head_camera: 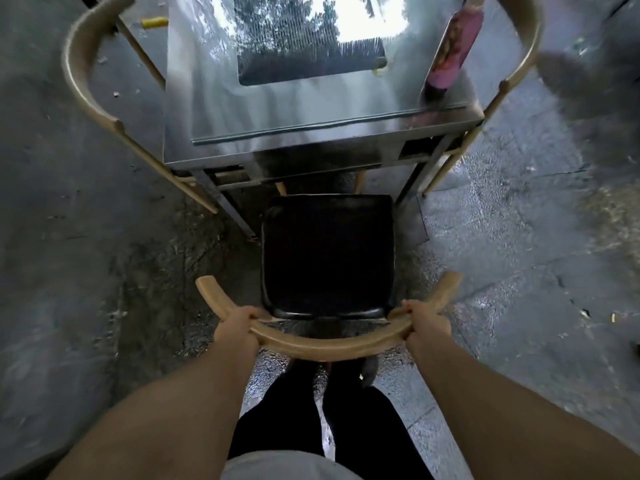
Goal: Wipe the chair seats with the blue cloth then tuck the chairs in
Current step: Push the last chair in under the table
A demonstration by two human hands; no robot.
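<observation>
Two bare hands grip the curved wooden backrest (327, 344) of a chair, seen from above by the person standing behind it. The left hand (239, 323) wraps closed around the rail on the left side, and the right hand (427, 323) wraps closed around it on the right, thumbs over the top. The even, two-sided hold looks meant to steer the chair straight forward rather than let it swing.

The chair's black padded seat (327, 254) lies between the hands and a stainless steel table (221, 109). Its front edge sits just at the table's near edge, with nearly all of the cushion in the open, so the chair is not yet tucked in. The seat faces the gap between the table legs, lined up for a push underneath.

Two more chairs with the same curved wooden backrests stand at the table's sides, one on the left (86, 88) and one on the right (519, 64), their seats hidden under the table, which suggests they are already pushed in.

The blue cloth is not visible anywhere; neither hand holds it. A pink laminated card (453, 46) leans on the table's right side. The concrete floor (519, 254) looks wet and shiny. The picture is blurred toward the top.
</observation>
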